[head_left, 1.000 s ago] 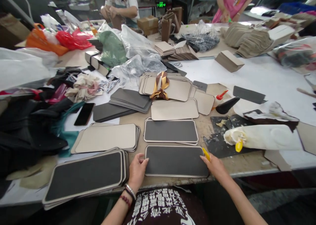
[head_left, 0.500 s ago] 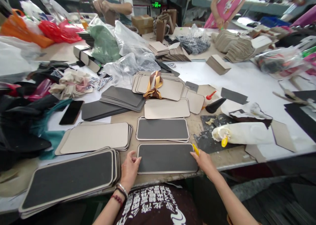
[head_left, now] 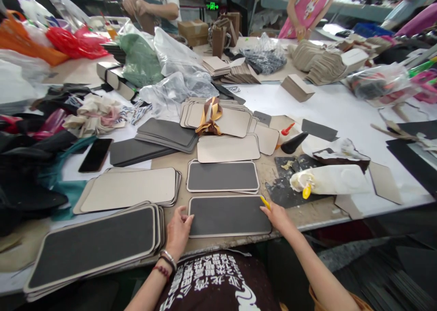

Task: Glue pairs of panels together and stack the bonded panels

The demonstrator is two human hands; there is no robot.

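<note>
A rounded cardboard panel with a dark grey face lies at the table's near edge. My left hand rests on its left end with fingers on the edge. My right hand touches its right end and holds a small yellow tool between the fingers. A second grey-faced panel lies just beyond it. A stack of the same finished panels sits to my left, with a stack of plain cardboard panels behind that.
A white glue bottle with a yellow tip lies on dark scraps to the right. More cardboard panels, grey sheets, a phone, plastic bags and fabric crowd the table. Two other people stand at the far side.
The view has shifted a little, so everything sits further left and higher. Both hands stay at the ends of the near panel.
</note>
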